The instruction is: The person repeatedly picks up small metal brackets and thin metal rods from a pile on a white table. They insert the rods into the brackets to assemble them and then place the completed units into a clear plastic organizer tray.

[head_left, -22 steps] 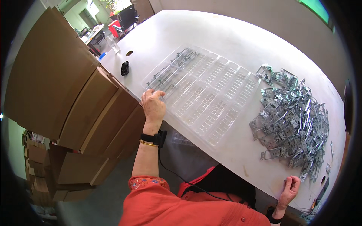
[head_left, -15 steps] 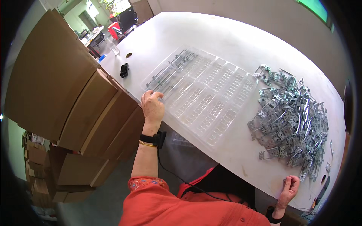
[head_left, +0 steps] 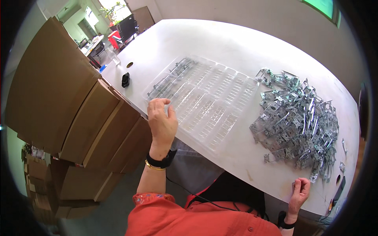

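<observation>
At nine o'clock the person's left grip [head_left: 162, 124] covers part of the near edge of the clear tray [head_left: 208, 110], and at four I can't tell whether the right grip [head_left: 300, 196] has anything between its fingertips. The heaped metal brackets [head_left: 299, 124] at three hide one another; the red shirt [head_left: 189, 220] is cut off at six, and things on the far table [head_left: 93, 45] toward ten are too small to name.

No lettering, labels, numbers or signs legible anywhere in view
</observation>
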The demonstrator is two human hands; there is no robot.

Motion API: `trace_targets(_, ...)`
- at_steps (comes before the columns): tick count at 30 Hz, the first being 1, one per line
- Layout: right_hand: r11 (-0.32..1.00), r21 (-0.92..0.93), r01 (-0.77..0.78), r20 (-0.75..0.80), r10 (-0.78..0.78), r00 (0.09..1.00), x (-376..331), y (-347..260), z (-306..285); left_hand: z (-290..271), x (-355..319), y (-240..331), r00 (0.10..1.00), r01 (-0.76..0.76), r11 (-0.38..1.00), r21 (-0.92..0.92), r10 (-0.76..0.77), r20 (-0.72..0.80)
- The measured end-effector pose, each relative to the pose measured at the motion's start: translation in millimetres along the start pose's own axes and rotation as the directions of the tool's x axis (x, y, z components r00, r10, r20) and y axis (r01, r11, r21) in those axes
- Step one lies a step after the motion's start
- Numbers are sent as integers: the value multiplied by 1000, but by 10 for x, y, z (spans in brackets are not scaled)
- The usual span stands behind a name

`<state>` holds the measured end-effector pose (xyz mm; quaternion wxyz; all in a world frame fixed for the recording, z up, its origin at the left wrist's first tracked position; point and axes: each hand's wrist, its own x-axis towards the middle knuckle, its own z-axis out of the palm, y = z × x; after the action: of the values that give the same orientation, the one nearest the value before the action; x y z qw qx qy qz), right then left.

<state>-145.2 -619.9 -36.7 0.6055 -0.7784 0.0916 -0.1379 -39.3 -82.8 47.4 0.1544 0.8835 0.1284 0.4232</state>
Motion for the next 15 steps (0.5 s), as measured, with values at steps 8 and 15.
trace_targets(8,1000,2,-8,29,8,1000,-29,-60,-53,-127,-614,1174,967,34,903,-429,78,241)
trace_targets(15,998,5,63,49,-63,997,-6,-199,29,23,-1227,1803,844,132,793,-594,224,487)
